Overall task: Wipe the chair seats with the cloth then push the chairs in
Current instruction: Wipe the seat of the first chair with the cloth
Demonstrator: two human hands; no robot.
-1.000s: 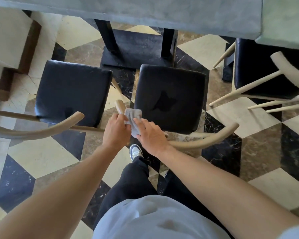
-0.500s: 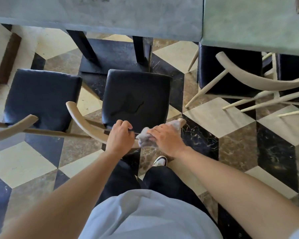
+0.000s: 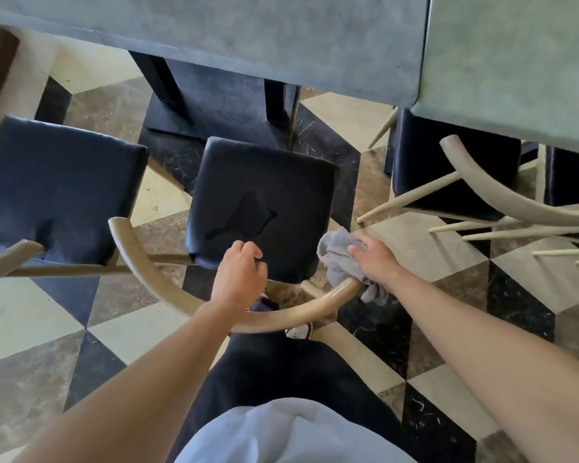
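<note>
Grey cloth (image 3: 340,253) bunched in right hand (image 3: 375,259) on backrest (image 3: 281,317); left hand (image 3: 239,274) loosely curled, empty.

Curved backrest (image 3: 168,289) before open seat (image 3: 261,208)

Bright daylight, wide-angle view, soft at the edges.

You get strong light on the pale floor tiles (image 3: 24,315), which look washed out at left, while the black chair seat (image 3: 261,208) shows a soft sheen. The table edge (image 3: 214,55) bows with lens distortion, and your shirt (image 3: 281,432) at the bottom is blurred.
</note>
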